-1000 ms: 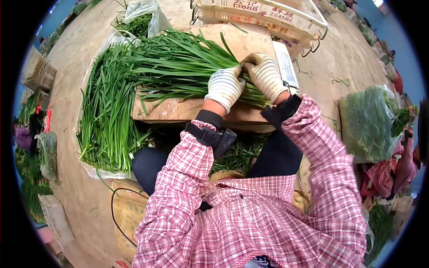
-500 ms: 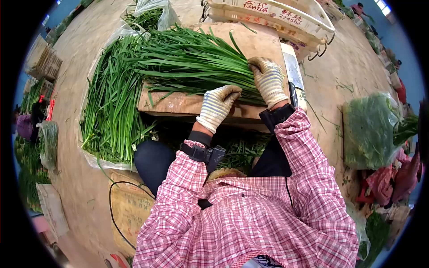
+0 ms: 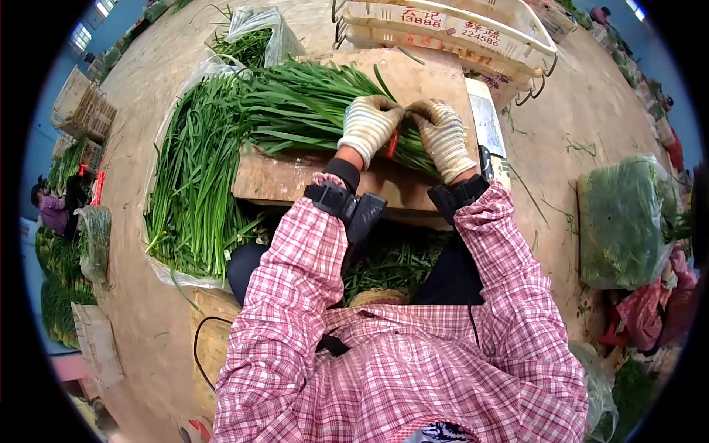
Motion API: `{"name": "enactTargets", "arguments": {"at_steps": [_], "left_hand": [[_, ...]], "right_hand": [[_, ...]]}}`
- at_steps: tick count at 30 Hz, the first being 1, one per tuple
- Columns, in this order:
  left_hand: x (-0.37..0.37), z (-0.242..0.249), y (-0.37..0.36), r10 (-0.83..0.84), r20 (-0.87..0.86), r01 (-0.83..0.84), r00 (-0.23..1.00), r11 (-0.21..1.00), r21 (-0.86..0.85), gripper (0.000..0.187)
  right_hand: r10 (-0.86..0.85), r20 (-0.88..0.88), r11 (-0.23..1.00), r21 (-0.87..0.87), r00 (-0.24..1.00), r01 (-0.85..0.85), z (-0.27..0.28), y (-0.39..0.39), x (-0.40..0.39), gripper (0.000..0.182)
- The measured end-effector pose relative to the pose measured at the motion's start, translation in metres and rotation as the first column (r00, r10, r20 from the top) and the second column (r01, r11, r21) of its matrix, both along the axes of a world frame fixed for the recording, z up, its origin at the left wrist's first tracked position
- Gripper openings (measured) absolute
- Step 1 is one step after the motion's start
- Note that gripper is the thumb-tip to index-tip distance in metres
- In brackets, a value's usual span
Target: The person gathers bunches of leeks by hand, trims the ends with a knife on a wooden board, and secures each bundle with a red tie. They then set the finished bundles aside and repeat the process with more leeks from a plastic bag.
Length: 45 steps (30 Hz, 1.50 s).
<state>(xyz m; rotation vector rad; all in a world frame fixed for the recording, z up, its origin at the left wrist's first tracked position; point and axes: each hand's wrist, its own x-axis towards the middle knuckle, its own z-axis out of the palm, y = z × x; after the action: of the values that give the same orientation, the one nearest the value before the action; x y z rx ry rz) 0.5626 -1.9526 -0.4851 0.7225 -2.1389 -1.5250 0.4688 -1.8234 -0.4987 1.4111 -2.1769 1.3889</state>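
Note:
A bunch of long green garlic chives (image 3: 310, 100) lies across a wooden board (image 3: 347, 177). A red tie (image 3: 393, 143) shows against the bunch, just under my left hand (image 3: 371, 127). That hand is gloved in striped white knit, its fingers pinched on the tie above the stems. My right hand (image 3: 444, 139), in a matching glove, lies over the stem end with thumb and forefinger pressed together. The fingertips of both hands almost meet; what the right ones hold is hidden. A broad-bladed knife (image 3: 484, 122) with a black handle rests along the board's right side.
More loose chives (image 3: 196, 170) fill a plastic-lined container at the left. Stacked white crates (image 3: 450, 29) stand beyond the board. A plastic-wrapped bale of greens (image 3: 620, 221) sits at the right. Another person (image 3: 55, 210) is at the far left.
My left hand has moved up and forward from the near edge of the bunch to its top, beside my right hand. The red tie now shows at the stems.

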Motion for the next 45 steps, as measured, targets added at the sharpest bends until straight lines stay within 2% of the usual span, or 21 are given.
{"name": "enactTargets", "arguments": {"at_steps": [5, 6, 8, 9, 11, 13, 14, 16, 18, 21, 26, 28, 30, 32, 33, 36, 38, 40, 41, 42, 45], "left_hand": [[0.002, 0.006, -0.002, -0.017, 0.1, 0.005, 0.995, 0.994, 0.113, 0.024], [0.004, 0.005, -0.001, -0.018, 0.026, 0.014, 1.0, 0.989, 0.146, 0.025], [0.004, 0.007, -0.003, -0.023, 0.07, 0.027, 0.997, 0.998, -0.062, 0.027], [0.003, 0.003, -0.004, -0.029, 0.01, 0.03, 1.0, 0.981, -0.192, 0.028], [-0.003, -0.003, -0.009, -0.037, 0.038, 0.043, 0.999, 0.986, -0.158, 0.029], [-0.003, 0.0, -0.008, -0.029, 0.078, 0.037, 0.997, 0.994, -0.105, 0.027], [-0.003, 0.001, -0.007, -0.023, 0.079, 0.031, 0.997, 0.994, -0.103, 0.027], [-0.003, 0.01, -0.005, -0.018, 0.175, 0.032, 0.984, 0.997, -0.076, 0.027], [-0.001, 0.008, -0.004, -0.018, 0.163, 0.016, 0.987, 1.0, 0.012, 0.026], [-0.003, -0.015, -0.008, 0.012, -0.027, -0.012, 1.0, 1.0, 0.016, 0.025], [-0.001, -0.023, 0.001, 0.025, -0.128, -0.023, 0.991, 1.0, 0.019, 0.023], [-0.003, -0.018, 0.004, 0.068, -0.074, -0.075, 0.995, 0.992, -0.101, 0.015], [-0.003, -0.01, 0.007, 0.054, -0.045, -0.057, 0.997, 0.996, -0.065, 0.014], [0.0, -0.001, 0.017, 0.014, -0.051, -0.033, 0.999, 0.915, -0.403, 0.013], [-0.001, -0.001, 0.017, -0.036, -0.095, -0.013, 0.995, 0.882, -0.471, 0.012], [-0.005, 0.005, 0.015, -0.082, 0.043, 0.092, 0.996, 0.925, -0.368, 0.01], [-0.012, 0.001, 0.01, -0.081, 0.023, 0.084, 0.996, 0.928, -0.363, 0.011], [-0.014, 0.004, 0.009, -0.028, 0.121, 0.068, 0.992, 0.936, -0.346, 0.012], [-0.015, 0.005, 0.009, -0.03, 0.13, 0.074, 0.991, 0.934, -0.35, 0.013], [-0.012, 0.007, 0.012, -0.053, 0.112, 0.101, 0.992, 0.87, -0.482, 0.014], [-0.011, 0.009, 0.012, -0.105, 0.112, 0.145, 0.988, 0.873, -0.466, 0.016]], "right_hand": [[0.014, -0.197, 0.999, -0.032, 0.98, -0.02, -0.007, 0.003, 0.012, 0.011], [-0.012, -0.263, 1.0, -0.027, 0.965, 0.005, -0.003, 0.004, 0.016, 0.013], [-0.068, -0.36, 0.988, 0.108, 0.93, 0.114, 0.007, 0.008, 0.023, 0.015], [-0.096, -0.391, 0.974, 0.153, 0.915, 0.167, 0.011, 0.009, 0.024, 0.014], [-0.114, -0.419, 0.957, 0.198, 0.901, 0.213, 0.018, 0.007, 0.03, 0.013], [-0.264, -0.38, 0.903, 0.227, 0.886, 0.366, 0.022, 0.006, 0.037, 0.011], [-0.257, -0.38, 0.905, 0.229, 0.889, 0.359, 0.017, 0.003, 0.035, 0.011], [-0.237, -0.217, 0.963, 0.079, 0.947, 0.259, 0.007, -0.003, 0.029, 0.01], [-0.219, -0.244, 0.972, 0.029, 0.945, 0.233, -0.004, 0.001, 0.032, 0.011], [-0.123, -0.246, 0.992, -0.042, 0.961, 0.117, -0.013, 0.01, 0.035, 0.016], [-0.087, -0.283, 0.996, -0.054, 0.955, 0.075, -0.018, 0.018, 0.041, 0.022], [-0.082, -0.308, 0.995, -0.079, 0.948, 0.061, -0.019, 0.018, 0.043, 0.024], [-0.092, -0.309, 0.994, -0.076, 0.947, 0.072, -0.02, 0.017, 0.041, 0.024], [-0.104, -0.343, 0.993, -0.081, 0.934, 0.081, -0.023, 0.019, 0.04, 0.024], [-0.119, -0.357, 0.99, -0.11, 0.926, 0.085, -0.024, 0.02, 0.04, 0.024], [-0.119, -0.322, 0.992, -0.087, 0.939, 0.096, -0.027, 0.019, 0.041, 0.022], [-0.105, -0.316, 0.992, -0.101, 0.943, 0.077, -0.027, 0.018, 0.038, 0.021], [-0.079, -0.31, 0.993, -0.109, 0.948, 0.047, -0.029, 0.018, 0.038, 0.02], [-0.091, -0.313, 0.992, -0.111, 0.945, 0.059, -0.029, 0.018, 0.037, 0.02], [-0.098, -0.318, 0.992, -0.111, 0.943, 0.066, -0.03, 0.017, 0.037, 0.02], [-0.092, -0.329, 0.991, -0.125, 0.94, 0.053, -0.03, 0.015, 0.035, 0.018]]}}
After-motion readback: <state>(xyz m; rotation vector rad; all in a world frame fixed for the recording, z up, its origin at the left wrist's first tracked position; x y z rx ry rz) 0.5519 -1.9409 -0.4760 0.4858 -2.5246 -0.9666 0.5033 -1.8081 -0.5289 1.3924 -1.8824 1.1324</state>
